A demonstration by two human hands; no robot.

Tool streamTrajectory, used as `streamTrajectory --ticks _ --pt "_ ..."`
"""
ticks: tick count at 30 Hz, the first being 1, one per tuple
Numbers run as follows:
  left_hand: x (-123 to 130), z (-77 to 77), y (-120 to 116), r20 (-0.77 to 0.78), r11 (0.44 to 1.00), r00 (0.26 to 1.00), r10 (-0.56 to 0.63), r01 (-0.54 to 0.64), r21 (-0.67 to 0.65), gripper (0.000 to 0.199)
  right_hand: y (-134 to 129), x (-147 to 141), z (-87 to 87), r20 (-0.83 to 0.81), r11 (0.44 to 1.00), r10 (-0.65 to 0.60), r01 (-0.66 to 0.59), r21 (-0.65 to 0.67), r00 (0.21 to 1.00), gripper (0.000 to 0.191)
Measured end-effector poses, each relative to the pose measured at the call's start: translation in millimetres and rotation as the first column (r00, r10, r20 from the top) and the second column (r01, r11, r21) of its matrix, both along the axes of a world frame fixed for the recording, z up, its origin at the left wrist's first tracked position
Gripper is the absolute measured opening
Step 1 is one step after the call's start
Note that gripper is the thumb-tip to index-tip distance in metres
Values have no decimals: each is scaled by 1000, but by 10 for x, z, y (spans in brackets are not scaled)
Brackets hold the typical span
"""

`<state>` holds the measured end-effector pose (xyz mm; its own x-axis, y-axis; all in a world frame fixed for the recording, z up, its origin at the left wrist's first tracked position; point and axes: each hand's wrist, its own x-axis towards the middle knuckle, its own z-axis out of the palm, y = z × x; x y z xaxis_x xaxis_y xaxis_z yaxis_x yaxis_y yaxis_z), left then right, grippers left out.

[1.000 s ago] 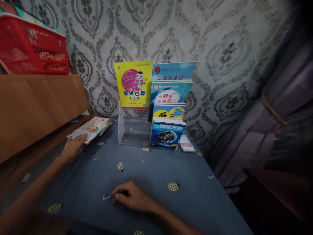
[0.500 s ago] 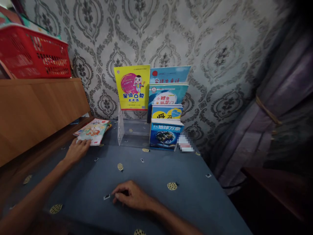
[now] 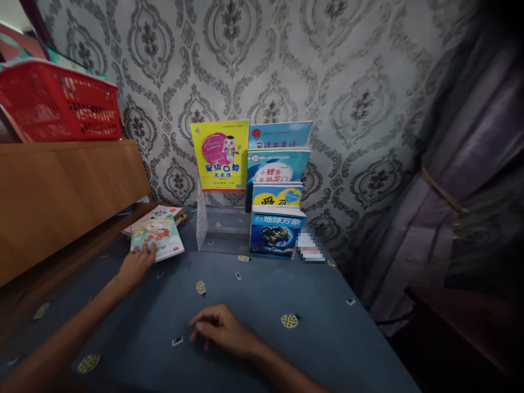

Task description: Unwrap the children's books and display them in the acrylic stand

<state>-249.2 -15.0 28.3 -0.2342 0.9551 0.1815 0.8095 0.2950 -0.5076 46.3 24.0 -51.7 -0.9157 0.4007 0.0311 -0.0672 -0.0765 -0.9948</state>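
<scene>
My left hand [image 3: 138,266] is at the near edge of a book [image 3: 158,234] with a pale green and white illustrated cover, its fingers on top and its thumb hidden. That book lies askew over a small pile of other books [image 3: 170,210] at the table's left side. My right hand [image 3: 223,327] hovers or rests near the front middle of the table, loosely curled with thumb and fingers apart and nothing in it. A clear acrylic rack [image 3: 202,229] stands beyond both hands, holding a yellow book [image 3: 220,158] at left and several blue books [image 3: 273,234] stepped at right.
The table has a dark blue pineapple-print cover [image 3: 245,295]. A red basket [image 3: 69,103] sits on a wooden cabinet [image 3: 69,202] at left. Patterned wallpaper closes off the back. A tied purple curtain [image 3: 462,180] hangs at right, above a dark red piece of furniture [image 3: 470,316].
The top book has turned and slid right and nearer with my left hand, uncovering more of the pile. My right hand has barely moved. The view has tilted up slightly.
</scene>
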Motion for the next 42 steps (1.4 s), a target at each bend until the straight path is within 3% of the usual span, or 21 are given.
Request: streamTrajectory --ticks 3,6,9,11,12,14,17,19,21,24,26,29,32,34,35,38,40,42 --pt "388 47 -50 6 997 1000 0 0 -83 54 48 -6 27 -55 992 -87 82 -101 995 54" --pt "823 37 -160 63 981 998 -26 38 -188 53 93 14 69 -84 975 -181 168 -148 980 52" --pt "1196 47 -284 234 946 968 -88 155 -285 44 143 42 94 -101 960 -261 247 -133 960 48" --pt "1310 113 -311 395 910 910 -126 265 -318 43 176 51 93 -97 950 -302 290 -117 948 46" --pt "1305 160 -297 452 905 883 -130 291 -309 42 192 53 88 -93 944 -321 310 -116 942 45" --pt "1167 254 -217 477 942 876 -72 217 -257 43 219 53 74 -84 928 -363 352 -118 928 43" --pt "737 289 -51 417 987 902 110 -49 -155 47 262 52 56 -79 904 -422 414 -104 903 42" --pt "430 200 26 345 980 918 195 -165 -114 45 300 56 46 -77 892 -449 443 -83 890 41" --pt "196 44 60 370 971 898 238 -217 -98 45 346 63 31 -73 877 -481 477 -63 874 40" --pt "40 -190 44 430 987 890 151 -158 -19 46 415 72 -7 -68 836 -549 549 -19 833 36" --pt "53 -264 3 417 992 902 114 -129 9 47 462 82 -36 -80 788 -610 614 47 789 32" --pt "189 -209 -91 461 990 876 141 -121 -73 47 572 135 -48 -139 671 -693 704 233 707 27" --pt "424 -55 -200 687 968 715 128 59 -242 47 763 262 0 -180 520 -756 744 419 629 26" --pt "607 23 -249 779 942 619 104 189 -276 51 911 378 51 -175 439 -796 752 492 580 27" --pt "695 41 -260 769 947 636 70 199 -251 50 976 436 74 -168 408 -815 755 513 555 27" --pt "900 -1 -222 629 989 776 -42 123 -86 42 1095 579 107 -154 344 -856 767 541 493 27" --pt "977 -98 -160 575 994 814 -84 106 -5 40 1101 637 87 -145 338 -858 755 562 493 27" --pt "1029 -220 -99 587 990 800 -124 139 19 41 1073 672 42 -121 361 -843 719 595 523 26"
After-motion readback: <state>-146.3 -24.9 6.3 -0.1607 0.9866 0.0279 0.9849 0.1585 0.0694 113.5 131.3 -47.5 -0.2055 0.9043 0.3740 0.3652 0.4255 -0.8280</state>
